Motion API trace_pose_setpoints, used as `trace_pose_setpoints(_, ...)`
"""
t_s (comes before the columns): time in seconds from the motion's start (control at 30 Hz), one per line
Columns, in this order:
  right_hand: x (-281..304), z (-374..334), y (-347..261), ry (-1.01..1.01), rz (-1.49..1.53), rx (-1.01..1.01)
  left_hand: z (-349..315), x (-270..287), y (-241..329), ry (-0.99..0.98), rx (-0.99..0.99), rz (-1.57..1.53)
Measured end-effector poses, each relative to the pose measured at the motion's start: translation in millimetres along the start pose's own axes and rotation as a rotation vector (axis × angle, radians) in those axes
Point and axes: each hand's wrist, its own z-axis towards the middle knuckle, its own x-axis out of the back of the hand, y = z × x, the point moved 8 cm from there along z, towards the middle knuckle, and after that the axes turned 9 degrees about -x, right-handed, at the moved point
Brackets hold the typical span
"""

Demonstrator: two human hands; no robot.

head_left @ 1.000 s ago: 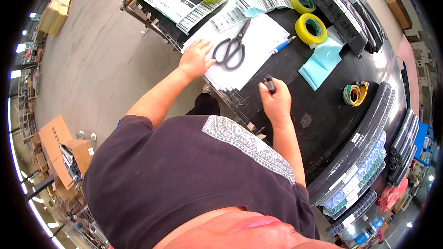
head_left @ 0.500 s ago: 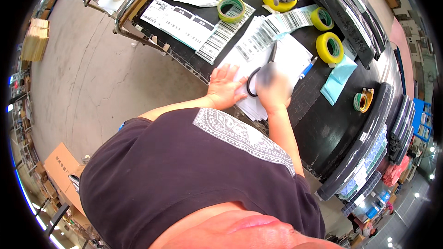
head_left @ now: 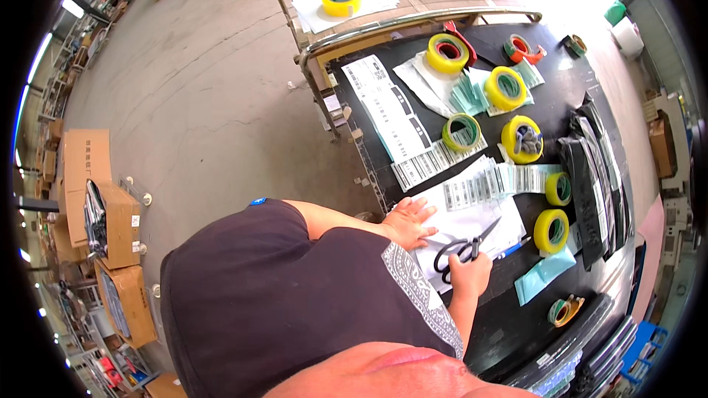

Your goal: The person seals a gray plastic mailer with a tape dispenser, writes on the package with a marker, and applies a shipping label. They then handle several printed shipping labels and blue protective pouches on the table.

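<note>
Black surface (head_left: 509, 324), wide and cluttered. On it, loose white sheets (head_left: 459, 225). Across their left edge, left hand (head_left: 407, 225) with fingers spread flat; press evenly to stop slipping. Right hand (head_left: 472, 274) with fingers curled, close by the handles of black scissors (head_left: 484, 234) lying on the sheets. Smallest, a dark marker (head_left: 474, 249), apparently in that grip, exact pinch hidden. Hold lightly, clear of the blades.

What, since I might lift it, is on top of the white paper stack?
The left hand, black scissors and part of a barcode strip lie on the white paper stack, a blue pen along its edge. Whatever is beneath the strip and right hand is covered.
</note>
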Motion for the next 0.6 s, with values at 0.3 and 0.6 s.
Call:
trace_pose_setpoints(0.3, 17.8, -15.6, 40.6, 0.061, 0.228, -0.022, 12.3, 37.9, 11.5, 0.059, -0.060, 0.002)
trace_pose_setpoints(0.6, 24.0, -10.0, 66.1, 0.072, 0.460, -0.051, 26.1, 76.8, 1.8, -0.029, -0.013, -0.168)
